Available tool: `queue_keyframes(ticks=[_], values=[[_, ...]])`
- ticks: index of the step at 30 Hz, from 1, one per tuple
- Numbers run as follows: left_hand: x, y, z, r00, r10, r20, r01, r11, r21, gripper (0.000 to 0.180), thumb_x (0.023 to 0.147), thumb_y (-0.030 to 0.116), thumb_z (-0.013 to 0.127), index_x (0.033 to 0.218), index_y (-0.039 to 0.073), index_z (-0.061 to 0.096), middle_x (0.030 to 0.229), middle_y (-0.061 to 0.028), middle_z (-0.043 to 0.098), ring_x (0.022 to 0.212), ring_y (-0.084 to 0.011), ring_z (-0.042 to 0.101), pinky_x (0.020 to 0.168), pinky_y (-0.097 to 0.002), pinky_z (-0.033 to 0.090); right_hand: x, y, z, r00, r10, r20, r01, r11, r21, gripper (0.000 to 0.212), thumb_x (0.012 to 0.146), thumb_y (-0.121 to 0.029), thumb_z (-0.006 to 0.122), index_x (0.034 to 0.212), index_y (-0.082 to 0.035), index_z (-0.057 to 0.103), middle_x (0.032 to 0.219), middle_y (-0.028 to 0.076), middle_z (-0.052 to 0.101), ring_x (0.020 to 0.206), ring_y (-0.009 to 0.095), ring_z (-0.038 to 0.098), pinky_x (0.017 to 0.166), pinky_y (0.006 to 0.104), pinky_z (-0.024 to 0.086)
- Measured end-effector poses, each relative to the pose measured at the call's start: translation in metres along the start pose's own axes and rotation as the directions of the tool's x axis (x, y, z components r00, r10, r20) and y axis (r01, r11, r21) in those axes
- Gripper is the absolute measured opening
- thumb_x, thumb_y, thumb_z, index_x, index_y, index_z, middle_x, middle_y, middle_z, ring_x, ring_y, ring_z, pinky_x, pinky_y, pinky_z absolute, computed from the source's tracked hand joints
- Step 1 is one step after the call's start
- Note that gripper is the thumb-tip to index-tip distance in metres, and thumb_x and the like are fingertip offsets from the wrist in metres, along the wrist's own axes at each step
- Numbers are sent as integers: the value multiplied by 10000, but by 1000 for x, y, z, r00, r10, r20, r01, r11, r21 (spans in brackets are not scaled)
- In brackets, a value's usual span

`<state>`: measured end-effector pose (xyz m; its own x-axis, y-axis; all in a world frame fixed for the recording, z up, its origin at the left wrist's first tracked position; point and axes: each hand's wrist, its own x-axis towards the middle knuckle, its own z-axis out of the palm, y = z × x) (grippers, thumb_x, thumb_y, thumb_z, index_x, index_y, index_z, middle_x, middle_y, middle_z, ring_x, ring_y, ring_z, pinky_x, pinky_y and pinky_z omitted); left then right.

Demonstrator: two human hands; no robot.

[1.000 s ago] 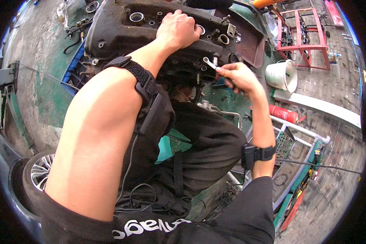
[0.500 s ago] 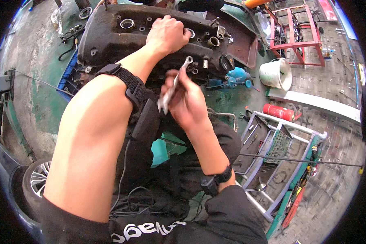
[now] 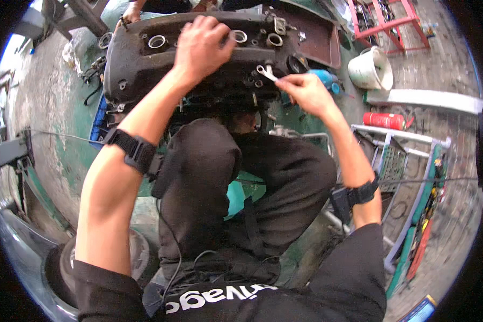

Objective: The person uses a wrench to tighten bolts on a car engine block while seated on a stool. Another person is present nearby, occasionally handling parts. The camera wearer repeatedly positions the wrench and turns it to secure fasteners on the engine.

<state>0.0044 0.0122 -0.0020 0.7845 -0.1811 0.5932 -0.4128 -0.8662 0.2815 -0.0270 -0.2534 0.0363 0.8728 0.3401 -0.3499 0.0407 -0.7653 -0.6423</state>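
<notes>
Head view: red canister (image 3: 384,119) beside white bucket (image 3: 370,68).

Black short-sleeved shirt, black trousers, black straps with cables on both forearms.

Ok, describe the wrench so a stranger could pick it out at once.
Start at the big dark engine cover at the top. At its near right edge, the right hand holds a small silver wrench, ring end toward the cover. It is the only bright slim tool there; the round fittings nearby are fixed to the cover.
</notes>
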Motion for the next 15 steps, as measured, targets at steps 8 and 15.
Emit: queue_keyframes(ticks=[8, 15], values=[[-36, -93, -84, 975, -220, 43, 195, 927, 319, 324, 869, 372, 597, 916, 58, 663, 1000, -112, 628, 1001, -302, 569, 883, -442, 433, 11, -6, -14, 993, -39, 115, 55, 988, -141, 389, 849, -395, 652, 1016, -48, 710, 824, 134, 706, 708, 186, 655, 702, 315, 511], [-65, -112, -73, 946, -324, -19, 308, 878, 367, 341, 857, 351, 598, 996, 43, 639, 1128, -153, 563, 1093, -336, 508, 949, -453, 378, -6, -24, 12, 930, 338, 144, -361, 913, 191, 327, 917, -363, 610, 835, -51, 665, 542, -5, 520, 408, 87, 465, 376, 242, 346]])
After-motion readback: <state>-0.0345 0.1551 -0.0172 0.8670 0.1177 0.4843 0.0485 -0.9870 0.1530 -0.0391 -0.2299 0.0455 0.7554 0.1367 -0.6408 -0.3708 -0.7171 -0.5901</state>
